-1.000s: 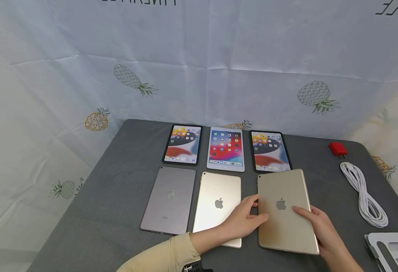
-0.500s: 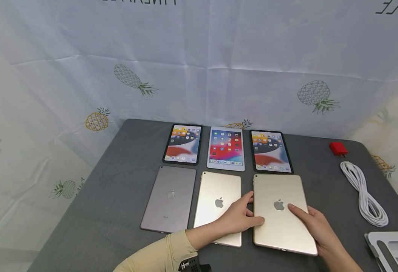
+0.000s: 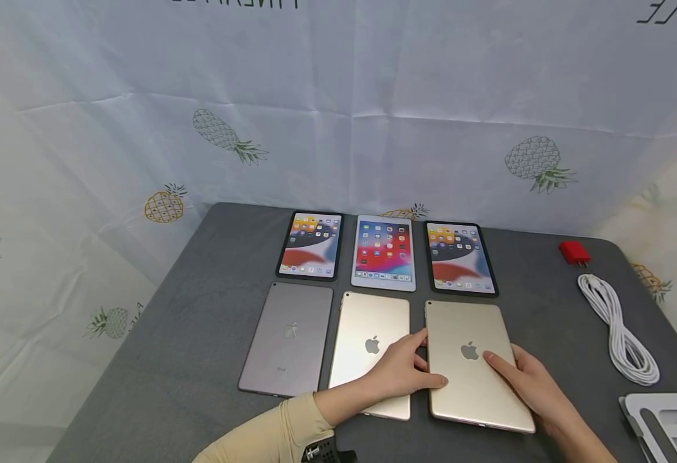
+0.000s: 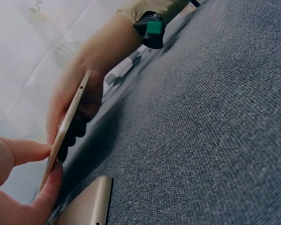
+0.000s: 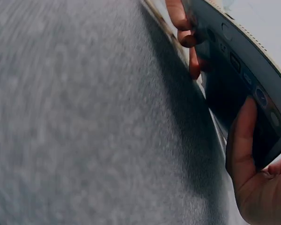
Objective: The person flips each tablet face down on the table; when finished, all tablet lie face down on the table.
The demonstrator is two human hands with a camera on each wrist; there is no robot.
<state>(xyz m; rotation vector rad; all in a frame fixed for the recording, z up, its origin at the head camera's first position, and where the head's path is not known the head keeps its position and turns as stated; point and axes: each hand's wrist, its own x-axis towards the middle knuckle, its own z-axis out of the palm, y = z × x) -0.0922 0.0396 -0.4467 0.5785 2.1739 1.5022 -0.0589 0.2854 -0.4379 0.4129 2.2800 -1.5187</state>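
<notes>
Both hands hold a gold tablet [image 3: 471,386], its back with the apple logo facing up. My left hand [image 3: 398,372] pinches the left edge, thumb on top and fingers beneath. On the opposite side my right hand [image 3: 537,389] grips the right edge with the thumb lying on the back. From below, the right wrist view shows the lit screen [image 5: 229,79] with icons, fingers against it and a gap to the cloth. A second gold tablet [image 3: 373,321] lies back-up under my left forearm, beside a grey tablet [image 3: 286,341].
Behind stand out three screen-up tablets in a row: a black-edged one [image 3: 311,244], a white one [image 3: 383,254] and another black-edged one [image 3: 461,258]. To the right lie a red charger plug [image 3: 573,253], a coiled white cable [image 3: 618,331] and a white folding stand [image 3: 668,418].
The held gold tablet has moved left and toward me and straightened, lining up with the row of back-up tablets. Both hands moved with it; the other things stayed put.
</notes>
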